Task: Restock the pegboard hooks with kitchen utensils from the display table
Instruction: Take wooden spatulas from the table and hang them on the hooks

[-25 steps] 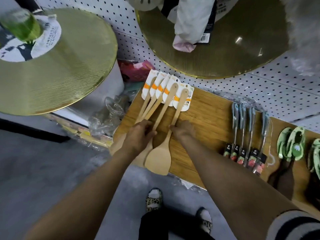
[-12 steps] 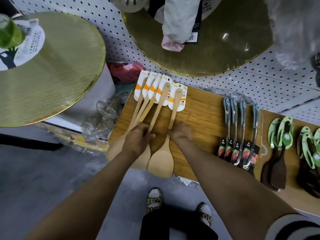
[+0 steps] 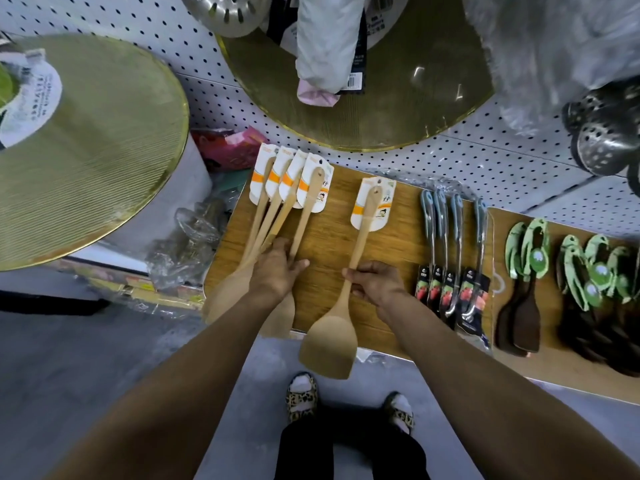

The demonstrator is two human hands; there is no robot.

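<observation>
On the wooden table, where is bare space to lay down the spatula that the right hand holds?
Bare wood shows between the four wooden spatulas under the left hand and the held spatula in the right hand. A narrower strip lies between it and the metal utensils. Further right, the green-carded utensils crowd the table.

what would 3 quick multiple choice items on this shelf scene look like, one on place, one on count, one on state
1. Where is the blade of the wooden spatula in the right hand?
A past the table's front edge
B on a pegboard hook
C under the peelers

2. How many spatulas lie under the left hand?
A two
B four
C six

3. What is the right hand doing?
A lying flat
B gripping a handle
C hanging idle

Key: 1 A, the blade overhangs the floor; 2 B, four label cards fan out; 3 B, fingers curl round the handle.
</observation>
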